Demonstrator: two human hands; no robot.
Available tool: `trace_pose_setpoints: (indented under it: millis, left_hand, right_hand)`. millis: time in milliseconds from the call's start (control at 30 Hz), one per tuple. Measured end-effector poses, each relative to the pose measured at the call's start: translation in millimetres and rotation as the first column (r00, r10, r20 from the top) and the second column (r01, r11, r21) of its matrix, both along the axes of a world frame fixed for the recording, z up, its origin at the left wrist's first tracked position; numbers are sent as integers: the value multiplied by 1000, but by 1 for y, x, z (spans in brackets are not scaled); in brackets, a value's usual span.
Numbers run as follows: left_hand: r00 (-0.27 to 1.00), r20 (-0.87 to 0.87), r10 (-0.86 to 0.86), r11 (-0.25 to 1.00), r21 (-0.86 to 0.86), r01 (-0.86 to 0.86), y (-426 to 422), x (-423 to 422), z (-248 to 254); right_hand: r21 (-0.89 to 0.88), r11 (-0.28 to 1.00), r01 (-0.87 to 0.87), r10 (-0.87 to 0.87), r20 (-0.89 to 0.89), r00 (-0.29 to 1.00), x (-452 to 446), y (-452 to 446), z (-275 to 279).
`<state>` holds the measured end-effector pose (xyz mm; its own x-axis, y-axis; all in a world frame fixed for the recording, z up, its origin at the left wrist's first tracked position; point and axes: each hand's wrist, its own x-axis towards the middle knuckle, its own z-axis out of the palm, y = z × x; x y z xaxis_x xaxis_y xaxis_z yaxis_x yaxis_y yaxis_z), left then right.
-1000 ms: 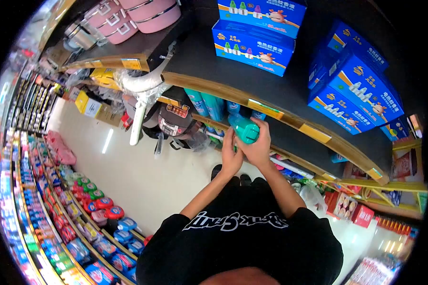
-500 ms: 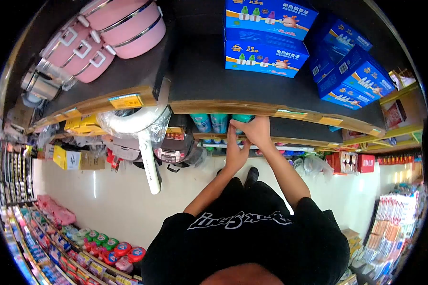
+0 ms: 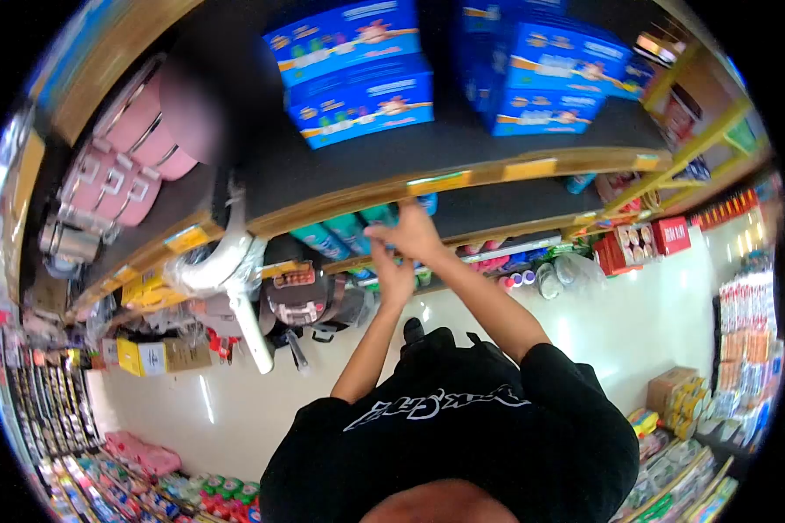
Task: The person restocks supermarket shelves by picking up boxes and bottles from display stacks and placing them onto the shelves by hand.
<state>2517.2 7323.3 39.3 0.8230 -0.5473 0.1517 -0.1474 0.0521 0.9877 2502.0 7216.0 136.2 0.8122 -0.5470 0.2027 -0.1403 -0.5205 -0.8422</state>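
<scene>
My left hand (image 3: 392, 277) is raised beside the lower shelf, near a green bottle (image 3: 377, 216) standing under the upper shelf's edge. My right hand (image 3: 410, 231) reaches in at the same bottle, its fingers around the bottle's near side and its fingertips partly hidden by the shelf edge. To the left of the hands stand teal cans (image 3: 347, 232). A blue can (image 3: 427, 203) shows just right of my right hand. Whether my left fingers touch the bottle is too small to tell.
Blue boxes (image 3: 362, 109) are stacked on the upper shelf (image 3: 323, 179), with pink containers (image 3: 139, 131) farther left. A plastic-wrapped white appliance (image 3: 251, 331) hangs at the shelf edge. Rice cookers (image 3: 301, 301) sit below. Stocked shelves line the aisle floor (image 3: 270, 410).
The green bottle, held out in front of the shelf between both hands, is now in at the lower shelf among the cans. The camera view has shifted and tilted.
</scene>
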Motion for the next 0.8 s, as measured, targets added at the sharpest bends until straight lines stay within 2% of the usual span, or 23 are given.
trace_pose_setpoints:
  millis: [33, 67, 100, 167, 267, 333, 367, 433, 500, 567, 600, 700, 733, 767, 800]
  left_hand:
    - [1000, -5, 25, 991, 131, -24, 0, -4, -8]
    - [998, -5, 55, 992, 113, -54, -5, -10, -23]
    - [997, -12, 80, 993, 87, -79, -8, -25, -10]
    - [990, 40, 132, 980, 142, -136, -27, -68, -1]
    - [996, 44, -72, 987, 147, 65, -54, -136, -27]
    - [929, -210, -305, 947, 40, 320, -76, -191, -59]
    - [851, -328, -410, 905, -27, 426, -88, -221, -70]
    - [788, -114, -605, 761, 210, 614, -121, -278, -76]
    - [621, 95, -778, 594, 434, 678, -154, -333, -77]
    - [397, 178, -900, 423, 573, 702, -189, -380, -72]
    - [279, 186, -942, 333, 629, 702, -205, -401, -69]
    - [-52, 147, -988, 80, 762, 643, -250, -457, -64]
    - [-148, 119, -982, 4, 795, 606, -264, -472, -62]
    - [-230, 96, -968, -56, 816, 575, -279, -487, -63]
    - [-300, 71, -951, -109, 832, 544, -294, -503, -63]
  right_hand:
    - [-51, 998, -31, 36, 108, 993, -14, -4, -5]
    - [-50, 997, -63, 68, 96, 993, -31, -8, -10]
    - [-46, 995, -88, 92, 80, 993, -49, -12, -18]
    - [-84, 996, -23, 32, 113, 993, -103, -20, -36]
    - [111, 994, 5, 2, -67, 998, -201, -42, -54]
    - [202, 979, 31, 18, -236, 972, -272, -56, -59]
    - [203, 974, 97, -55, -201, 978, -311, -62, -60]
    - [191, 960, 203, -179, -134, 975, -383, -73, -55]
    - [214, 911, 354, -308, -220, 926, -433, -91, -76]
    - [200, 843, 500, -444, -265, 856, -481, -105, -59]
    - [202, 818, 539, -477, -286, 831, -502, -113, -52]
    - [160, 758, 633, -610, -170, 774, -555, -135, -67]
    - [175, 765, 619, -592, -185, 784, -572, -142, -70]
    - [95, 732, 675, -664, -123, 738, -586, -149, -84]
    - [126, 717, 685, -674, -123, 728, -604, -159, -85]
